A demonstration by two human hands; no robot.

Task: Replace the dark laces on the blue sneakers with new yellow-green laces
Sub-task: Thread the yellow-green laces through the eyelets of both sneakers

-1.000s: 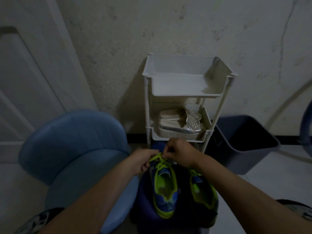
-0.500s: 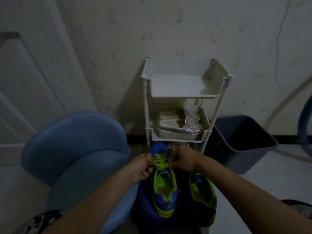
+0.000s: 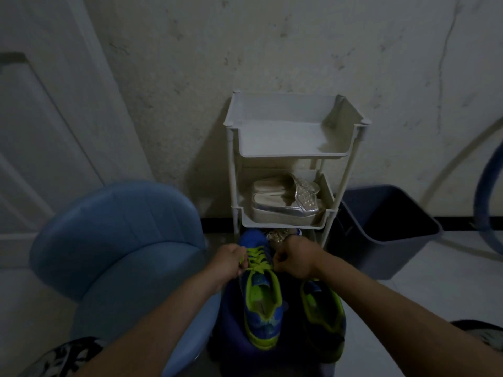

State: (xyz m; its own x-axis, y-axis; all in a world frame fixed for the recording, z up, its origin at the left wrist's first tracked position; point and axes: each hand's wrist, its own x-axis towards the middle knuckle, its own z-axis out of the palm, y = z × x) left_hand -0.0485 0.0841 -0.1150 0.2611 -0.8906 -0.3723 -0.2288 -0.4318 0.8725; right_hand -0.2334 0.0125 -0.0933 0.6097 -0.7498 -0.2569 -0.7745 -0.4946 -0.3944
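Two blue sneakers with yellow-green lining stand side by side on a dark blue stool [image 3: 234, 336], toes pointing away from me. The left sneaker [image 3: 261, 303] has a yellow-green lace [image 3: 257, 258] crossed over its front. My left hand [image 3: 230, 261] is closed on the lace's left end beside the shoe. My right hand [image 3: 295, 257] is a fist on the shoe's right side; the lace end in it is hidden. The right sneaker [image 3: 324, 319] lies partly under my right forearm, its laces out of sight.
A white tiered rack [image 3: 291, 137] stands against the wall just beyond the sneakers, with silver sandals [image 3: 285, 202] on its middle shelf. A light blue chair [image 3: 117, 240] is at my left, a dark bin [image 3: 386, 227] at my right, and a door at far left.
My hands have moved apart to either side of the left sneaker and a little nearer to me, uncovering its toe and the crossed yellow-green lace.
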